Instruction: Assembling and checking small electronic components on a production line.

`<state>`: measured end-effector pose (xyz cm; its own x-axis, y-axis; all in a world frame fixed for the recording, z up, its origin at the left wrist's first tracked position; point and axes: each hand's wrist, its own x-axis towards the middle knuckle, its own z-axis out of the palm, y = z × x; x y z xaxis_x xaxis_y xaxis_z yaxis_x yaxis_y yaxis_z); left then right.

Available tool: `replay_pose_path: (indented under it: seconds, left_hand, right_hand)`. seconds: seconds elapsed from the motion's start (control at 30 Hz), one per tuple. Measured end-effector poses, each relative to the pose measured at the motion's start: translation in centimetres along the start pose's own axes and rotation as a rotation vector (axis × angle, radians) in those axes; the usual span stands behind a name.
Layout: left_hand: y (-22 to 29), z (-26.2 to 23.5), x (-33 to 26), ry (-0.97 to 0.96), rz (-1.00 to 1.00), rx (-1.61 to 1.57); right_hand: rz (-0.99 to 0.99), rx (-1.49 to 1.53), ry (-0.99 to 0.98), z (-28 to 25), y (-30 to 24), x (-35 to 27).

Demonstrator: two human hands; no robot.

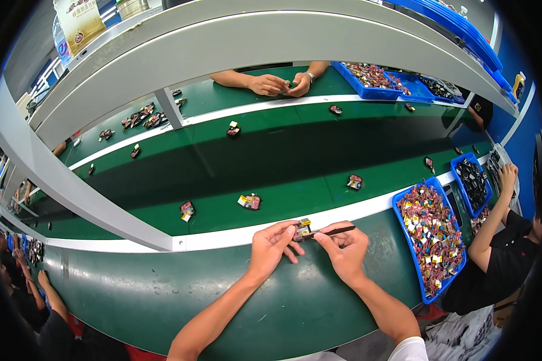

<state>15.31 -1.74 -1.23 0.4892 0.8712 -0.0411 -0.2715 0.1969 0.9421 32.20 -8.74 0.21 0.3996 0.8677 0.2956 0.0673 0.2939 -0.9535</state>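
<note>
Down at the near edge of the green belt [271, 156], head view: both of the person's forearms come up from the lower edge and meet over the white rail [355, 212] that runs between the near work surface and the belt. Left hand [273, 245] is pinched shut, thumb and fingertips together, on a small part [304, 228], yellow and grey, held just above the rail. Right hand [345, 248] is closed around a thin dark tool [333, 231], thumb and forefinger clamped near its working end. Tool's long axis lies nearly level, running left to right; its left tip touches the small part, its free end points right and slightly up, sticking out past the knuckles. Which way the small part itself faces, cannot tell; too small. To the right, just beside the right forearm, a blue tray [413, 248] heaped with small mixed-colour pieces, tilted along the surface edge. Beyond it a second blue tray [459, 161] with dark pieces, and a neighbour in a black shirt [504, 259] reaching toward it. On the belt, scattered single parts well apart from one another, the nearest being one [249, 201] just above the left hand and one [187, 210] further left. Across the belt, another person's hands [280, 84] together on a small item, more blue trays [367, 90] beside them. A grey shelf [253, 42] arches overhead.
</note>
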Motion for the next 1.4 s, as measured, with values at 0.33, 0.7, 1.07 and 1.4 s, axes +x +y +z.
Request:
replay_pose_path:
  seconds: [0.33, 0.7, 1.07, 1.4]
  left_hand:
    - [-0.3, 0.5, 0.4, -0.005, 0.028, 0.049]
    - [0.1, 1.8, 0.9, -0.003, 0.003, 0.114]
    - [0.1, 2.9, 1.4, 0.006, 0.01, 0.081]
    - [-0.2, 4.1, 1.9, 0.011, -0.019, 0.102]
  right_hand:
    - [-0.04, -0.059, -0.01, -1.0, 0.4, 0.1]
    - [-0.143, -0.192, -0.063, -2.3, -0.1, 0.9]
    - [-0.289, -0.322, -0.063, -3.3, -0.1, 0.9]
    - [-0.453, -0.387, -0.112, -4.2, -0.3, 1.2]
